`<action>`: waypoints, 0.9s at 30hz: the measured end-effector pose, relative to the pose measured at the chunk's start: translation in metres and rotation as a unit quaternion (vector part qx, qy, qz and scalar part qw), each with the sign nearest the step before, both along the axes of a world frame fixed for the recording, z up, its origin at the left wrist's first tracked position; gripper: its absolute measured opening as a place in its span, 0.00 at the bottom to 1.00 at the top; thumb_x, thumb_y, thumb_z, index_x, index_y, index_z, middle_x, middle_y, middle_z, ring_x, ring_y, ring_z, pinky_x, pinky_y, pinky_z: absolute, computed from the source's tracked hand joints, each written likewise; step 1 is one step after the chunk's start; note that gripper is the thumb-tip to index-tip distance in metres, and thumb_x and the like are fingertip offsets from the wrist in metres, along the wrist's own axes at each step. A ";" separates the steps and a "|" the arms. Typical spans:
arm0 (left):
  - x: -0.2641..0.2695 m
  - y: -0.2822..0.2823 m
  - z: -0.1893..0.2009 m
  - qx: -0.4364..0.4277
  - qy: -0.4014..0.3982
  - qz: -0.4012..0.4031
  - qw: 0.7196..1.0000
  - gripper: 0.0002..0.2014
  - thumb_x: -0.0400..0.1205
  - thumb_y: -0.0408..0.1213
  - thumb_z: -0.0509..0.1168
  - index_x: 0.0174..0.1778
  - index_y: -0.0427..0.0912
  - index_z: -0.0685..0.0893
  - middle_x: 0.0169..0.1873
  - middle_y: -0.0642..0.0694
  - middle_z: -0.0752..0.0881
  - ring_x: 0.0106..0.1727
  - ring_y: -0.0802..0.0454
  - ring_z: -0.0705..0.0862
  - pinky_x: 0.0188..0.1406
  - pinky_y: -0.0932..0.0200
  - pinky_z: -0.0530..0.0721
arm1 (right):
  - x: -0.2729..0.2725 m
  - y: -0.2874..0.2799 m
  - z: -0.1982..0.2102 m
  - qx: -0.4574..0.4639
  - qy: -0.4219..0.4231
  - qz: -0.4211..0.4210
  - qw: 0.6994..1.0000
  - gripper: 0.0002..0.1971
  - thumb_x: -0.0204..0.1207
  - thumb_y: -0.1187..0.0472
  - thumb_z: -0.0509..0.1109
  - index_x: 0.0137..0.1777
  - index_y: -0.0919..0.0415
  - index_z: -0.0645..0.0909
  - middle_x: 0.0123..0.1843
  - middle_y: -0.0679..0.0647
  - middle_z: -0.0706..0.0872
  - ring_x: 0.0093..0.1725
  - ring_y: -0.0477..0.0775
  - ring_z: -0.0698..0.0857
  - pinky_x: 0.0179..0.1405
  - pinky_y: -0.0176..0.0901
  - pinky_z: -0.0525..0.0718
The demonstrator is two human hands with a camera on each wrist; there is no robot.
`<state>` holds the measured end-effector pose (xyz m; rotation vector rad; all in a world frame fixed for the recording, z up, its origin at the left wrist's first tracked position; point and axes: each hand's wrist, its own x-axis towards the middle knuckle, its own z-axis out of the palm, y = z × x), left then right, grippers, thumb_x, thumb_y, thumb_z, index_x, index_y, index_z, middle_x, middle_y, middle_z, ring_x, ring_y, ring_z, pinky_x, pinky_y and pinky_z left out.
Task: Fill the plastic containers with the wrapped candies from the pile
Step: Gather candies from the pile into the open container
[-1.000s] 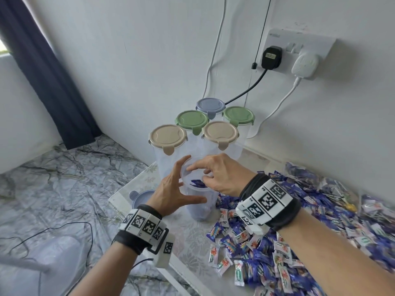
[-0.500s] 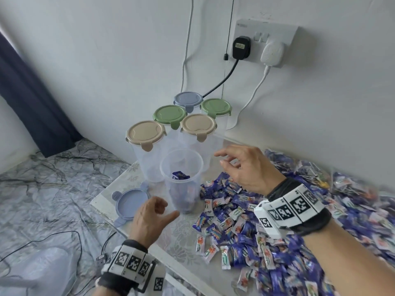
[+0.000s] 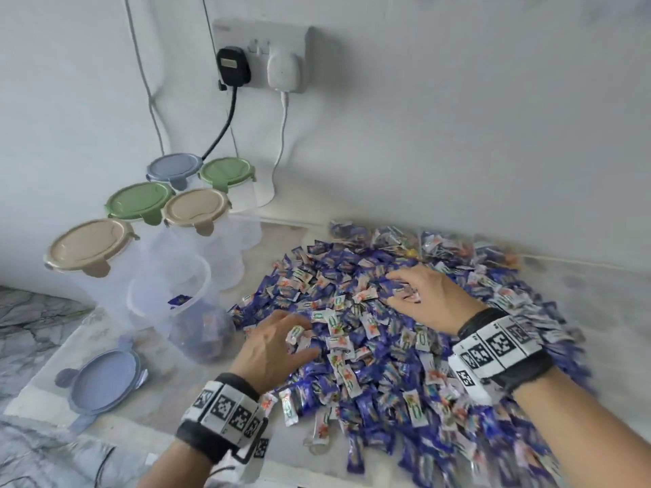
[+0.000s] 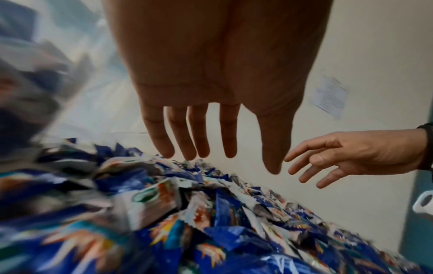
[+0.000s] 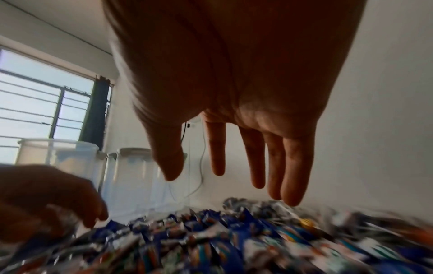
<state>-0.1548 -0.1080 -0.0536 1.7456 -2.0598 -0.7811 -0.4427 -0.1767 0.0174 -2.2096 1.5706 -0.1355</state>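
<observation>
Head view. Both my hands have left the open container [image 3: 169, 297] and come down over the candy pile [image 3: 405, 346]. My left hand [image 3: 271, 350] rests at the pile's near-left edge, fingers spread and loosely bent over the wrappers; my right hand [image 3: 429, 301] lies farther in, fingers splayed. The container stands just left of the pile, only its bottom covered with candies, its blue lid [image 3: 102, 382] flat on the table [image 3: 169, 392]; five lidded containers [image 3: 195, 209] wait behind it. One drop is evidently done and the next scoop is beginning; most of the task remains.

Left wrist view. My left fingers [image 4: 230, 135] hang straight and apart, tips just above the wrappers, holding nothing. This view alone shows the empty palm, and my right hand [image 4: 356, 157] reaching in with fingers wide.

Right wrist view. My right fingers [image 5: 293, 172] are extended and separated, also empty. My left hand [image 5: 46, 198] appears curled at the pile's edge; whether it has caught a wrapper I cannot tell here.
</observation>
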 end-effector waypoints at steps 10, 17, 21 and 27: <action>-0.047 -0.037 -0.004 0.081 -0.216 -0.083 0.970 0.55 0.63 0.77 0.70 0.82 0.74 0.46 0.86 0.45 0.48 0.85 0.37 0.53 0.78 0.28 0.62 | -0.064 0.052 -0.043 0.134 0.171 -0.087 0.972 0.56 0.60 0.21 0.69 0.81 0.27 0.38 0.87 0.56 0.43 0.84 0.71 0.52 0.75 0.71 0.69; -0.056 -0.049 -0.017 0.091 -0.207 -0.109 0.968 0.52 0.69 0.69 0.72 0.84 0.69 0.47 0.86 0.45 0.55 0.83 0.36 0.56 0.76 0.31 0.70 | -0.059 0.052 -0.062 0.133 0.160 -0.085 0.974 0.48 0.70 0.31 0.70 0.81 0.26 0.39 0.87 0.57 0.45 0.82 0.71 0.58 0.68 0.69 0.75; -0.054 -0.053 -0.018 0.084 -0.198 -0.112 0.970 0.48 0.72 0.67 0.71 0.84 0.69 0.51 0.85 0.46 0.59 0.81 0.38 0.62 0.76 0.35 0.71 | -0.054 0.045 -0.070 0.067 0.143 -0.072 0.985 0.35 0.80 0.44 0.67 0.82 0.33 0.52 0.82 0.57 0.62 0.75 0.68 0.70 0.64 0.59 0.81; -0.052 -0.060 -0.013 0.072 -0.158 -0.114 0.978 0.37 0.76 0.59 0.72 0.81 0.62 0.67 0.81 0.46 0.67 0.79 0.45 0.69 0.78 0.45 0.68 | -0.053 0.037 -0.073 0.062 0.108 -0.071 0.990 0.31 0.81 0.50 0.69 0.81 0.38 0.61 0.84 0.57 0.60 0.75 0.65 0.73 0.69 0.58 0.78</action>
